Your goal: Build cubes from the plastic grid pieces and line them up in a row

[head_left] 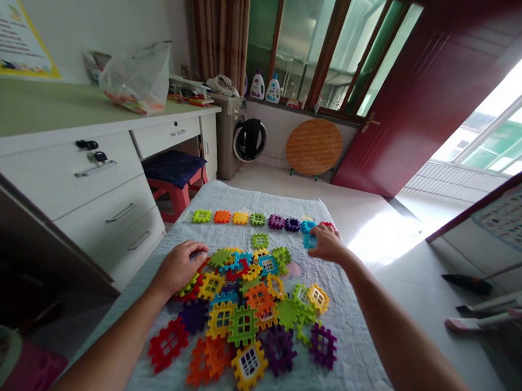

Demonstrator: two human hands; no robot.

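Note:
My right hand [328, 242] reaches to the right end of a row of coloured plastic building tiles, its fingers closed on a blue building tile [310, 241]. Other tiles in that row include an orange tile [222, 217], a purple tile [276, 221] and a light green tile [202, 216]. Just below the row lies a single green window tile [260, 240]. My left hand [183, 267] rests at the left edge of a heap of mixed tiles [244, 298], fingers loosely curled; whether they hold a tile is hidden.
A pale blue cloth [349, 349] covers the table. To the left stand a white desk [109, 189] with drawers and a stool [175, 169]. Beyond are a washing machine [231, 136], a round wooden tabletop [314, 146] and an open red door [403, 98].

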